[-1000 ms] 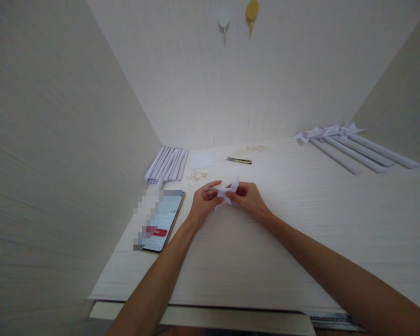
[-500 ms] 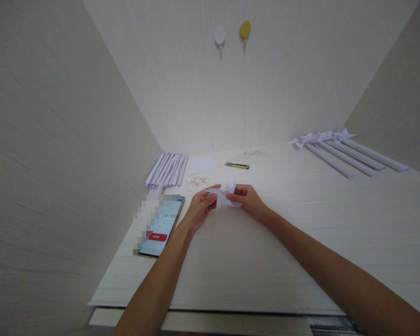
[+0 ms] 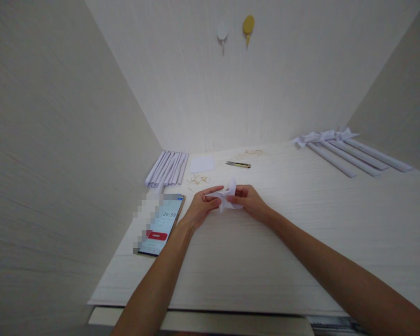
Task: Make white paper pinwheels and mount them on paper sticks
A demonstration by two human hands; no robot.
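Observation:
Over the middle of the table, both hands hold a white paper pinwheel [image 3: 231, 201] with curled blades. My left hand [image 3: 203, 205] pinches its left side between thumb and fingers, the index finger stretched along the paper's upper edge. On the other side, my right hand [image 3: 249, 200] grips the paper with the thumb in front near its centre and the fingers behind. One blade sticks up between the hands. The fingers hide part of the folds.
Beyond the hands lie thread snips [image 3: 238, 164], a square paper sheet [image 3: 202, 164] and a small pile of bits [image 3: 199, 179]. Rolled paper sticks [image 3: 167, 169] and a phone [image 3: 163, 226] are left. Several pinwheels on sticks [image 3: 350, 151] lie at right. Two hooks [image 3: 248, 24] hang on the wall.
My left thumb and index finger have shifted right along the paper, closer to its centre. The lower-left blade now shows less spread. My right hand keeps nearly the same grip.

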